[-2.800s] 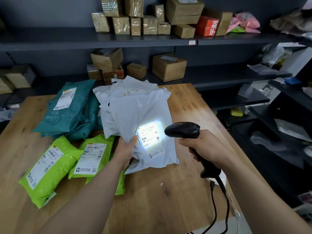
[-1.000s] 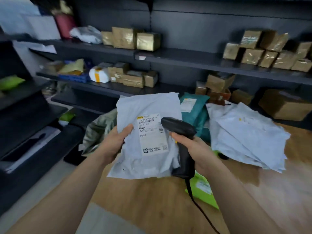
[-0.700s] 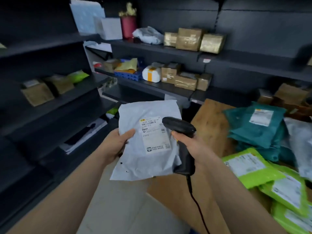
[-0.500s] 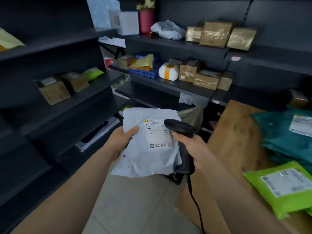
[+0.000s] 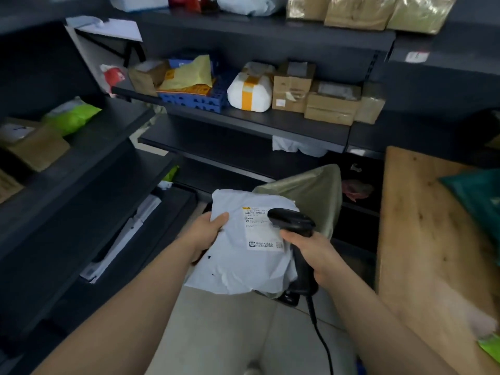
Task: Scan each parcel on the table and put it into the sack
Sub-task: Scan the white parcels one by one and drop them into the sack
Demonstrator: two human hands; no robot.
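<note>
While the left hand point(image 5: 208, 231) pinched the grey parcel point(image 5: 243, 255) by its left edge, thumb on top and label up, the parcel hung over the floor point(image 5: 230, 320) just in front of the olive sack point(image 5: 311, 193), probably staged for the drop. The right hand point(image 5: 311, 253) was wrapped round the scanner point(image 5: 292, 220) handle, with the head parked over the label and no beam visible. Head view only: the wooden table point(image 5: 422, 239) at right carried a teal parcel point(image 5: 481, 198), and dark shelves point(image 5: 243, 123) of cartons ran behind and to the left.
</note>
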